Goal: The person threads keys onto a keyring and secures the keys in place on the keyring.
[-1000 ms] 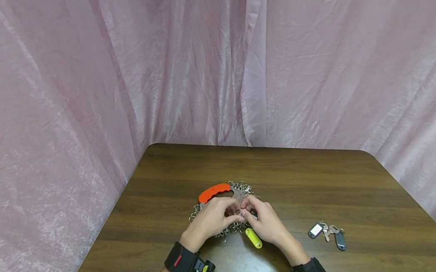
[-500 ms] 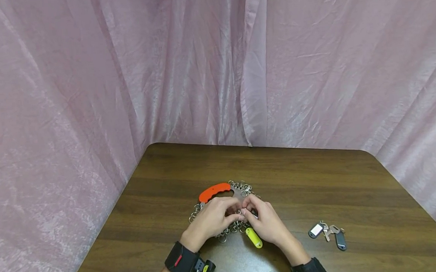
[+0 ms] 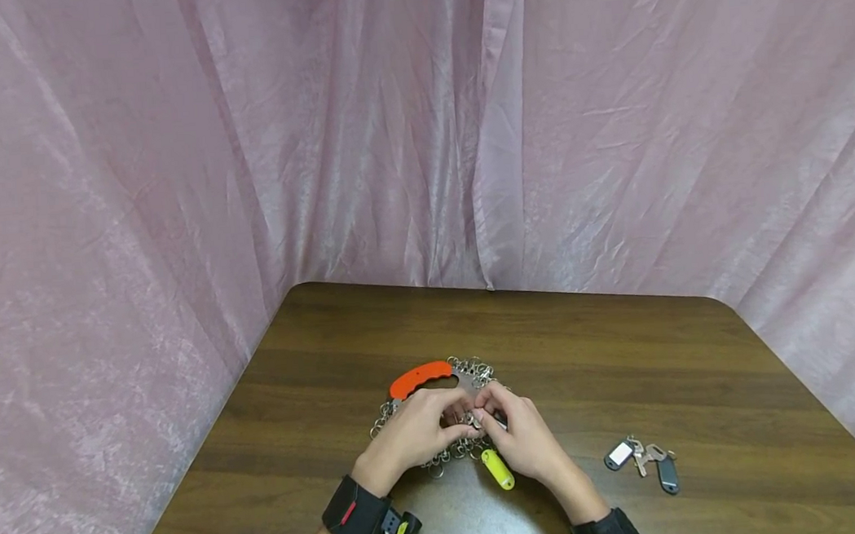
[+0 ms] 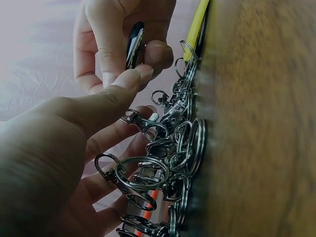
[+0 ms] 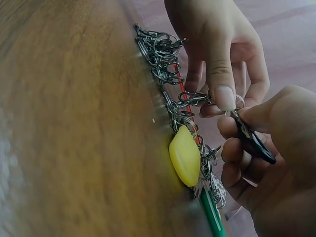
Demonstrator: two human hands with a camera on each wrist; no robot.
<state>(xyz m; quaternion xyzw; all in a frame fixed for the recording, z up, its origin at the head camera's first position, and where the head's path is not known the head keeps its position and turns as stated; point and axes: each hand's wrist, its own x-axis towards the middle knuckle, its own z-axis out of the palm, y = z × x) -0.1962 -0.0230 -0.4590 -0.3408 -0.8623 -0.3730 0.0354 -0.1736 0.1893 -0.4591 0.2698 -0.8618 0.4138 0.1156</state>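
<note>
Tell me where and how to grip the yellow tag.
Best is probably a pinch across the rounded near end of the yellow tag, coming from the wearer's side: that end points toward the wearer, while metal rings crowd its far end and the right hand flanks it.

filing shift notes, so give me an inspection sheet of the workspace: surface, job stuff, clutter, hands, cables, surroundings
Surface: brown table, wood-grain, glare near the front
Job's things: orange handle with metal rings and clasps around it; yellow tag and green piece close by
Clutter: two dark tags with keys, lying farther right
Hands: left hand pinches a clasp; right hand pinches a black tag
Cables: nothing seen
Surroundings: pink curtain behind the table and at both sides
</note>
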